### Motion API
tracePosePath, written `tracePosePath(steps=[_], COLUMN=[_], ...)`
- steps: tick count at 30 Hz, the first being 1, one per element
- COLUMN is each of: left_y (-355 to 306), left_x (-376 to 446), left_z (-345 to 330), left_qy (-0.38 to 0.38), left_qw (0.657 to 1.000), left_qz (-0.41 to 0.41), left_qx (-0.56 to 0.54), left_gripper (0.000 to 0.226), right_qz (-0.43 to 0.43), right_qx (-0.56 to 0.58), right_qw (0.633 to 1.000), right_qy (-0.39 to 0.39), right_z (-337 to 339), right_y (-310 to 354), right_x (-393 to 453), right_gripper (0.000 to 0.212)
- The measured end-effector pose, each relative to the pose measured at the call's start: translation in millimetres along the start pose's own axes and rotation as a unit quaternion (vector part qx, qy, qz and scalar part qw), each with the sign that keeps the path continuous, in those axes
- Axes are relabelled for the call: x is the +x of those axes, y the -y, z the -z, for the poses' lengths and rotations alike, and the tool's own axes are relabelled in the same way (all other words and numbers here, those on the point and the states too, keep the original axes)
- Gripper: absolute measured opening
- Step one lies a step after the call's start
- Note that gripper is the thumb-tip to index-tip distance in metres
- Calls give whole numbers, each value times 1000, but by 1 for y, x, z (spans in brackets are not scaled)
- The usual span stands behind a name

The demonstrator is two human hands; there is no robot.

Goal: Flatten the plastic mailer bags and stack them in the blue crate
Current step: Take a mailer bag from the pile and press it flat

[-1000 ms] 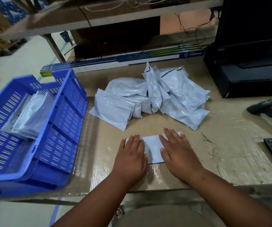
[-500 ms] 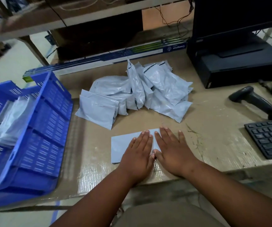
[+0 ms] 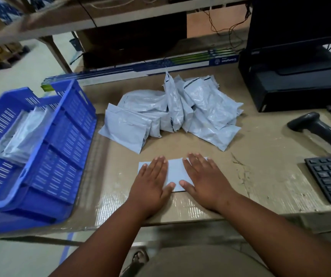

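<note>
The left hand [image 3: 152, 184] and right hand [image 3: 204, 180] are lying spread, palms down, on one grey mailer bag [image 3: 174, 172] at the worktop's [image 3: 260, 188] near edge, pressing it flat and gripping nothing. A heap of unflattened mailers [image 3: 172, 114] is sitting behind it; the blue crate [image 3: 60, 156], to the left, is holding several flattened ones. The film appears thin, light, limp and slippery; pinching an edge or corner would likely serve best.
</note>
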State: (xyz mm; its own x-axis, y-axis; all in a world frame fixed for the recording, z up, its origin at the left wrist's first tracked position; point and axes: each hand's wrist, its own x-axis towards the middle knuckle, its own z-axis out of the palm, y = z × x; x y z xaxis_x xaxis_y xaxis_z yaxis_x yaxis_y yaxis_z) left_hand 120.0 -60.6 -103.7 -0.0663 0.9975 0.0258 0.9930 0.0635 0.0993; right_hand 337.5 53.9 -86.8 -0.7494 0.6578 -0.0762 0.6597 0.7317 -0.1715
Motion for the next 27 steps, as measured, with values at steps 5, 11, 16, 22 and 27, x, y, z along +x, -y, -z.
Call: tracePosePath(steps=[5, 11, 16, 22, 27], left_y=[36, 15, -37, 8, 19], left_x=[-22, -11, 23, -2, -8], left_z=[7, 29, 15, 2, 18], left_qy=[26, 32, 37, 3, 48], left_qw=[996, 996, 997, 1000, 993], left_qz=[84, 75, -39, 9, 111], left_qx=[2, -19, -61, -9, -3], left_gripper=[86, 82, 74, 80, 90], right_qz=[-53, -59, 41, 4, -9], right_qx=[16, 20, 20, 16, 50], right_qw=[998, 998, 999, 1000, 998], right_qy=[16, -33, -10, -15, -37], right_z=[0, 17, 10, -6, -7], right_y=[-30, -24, 15, -17, -33], right_x=[-14, -17, -6, -15, -22], right_gripper=[83, 81, 82, 88, 88])
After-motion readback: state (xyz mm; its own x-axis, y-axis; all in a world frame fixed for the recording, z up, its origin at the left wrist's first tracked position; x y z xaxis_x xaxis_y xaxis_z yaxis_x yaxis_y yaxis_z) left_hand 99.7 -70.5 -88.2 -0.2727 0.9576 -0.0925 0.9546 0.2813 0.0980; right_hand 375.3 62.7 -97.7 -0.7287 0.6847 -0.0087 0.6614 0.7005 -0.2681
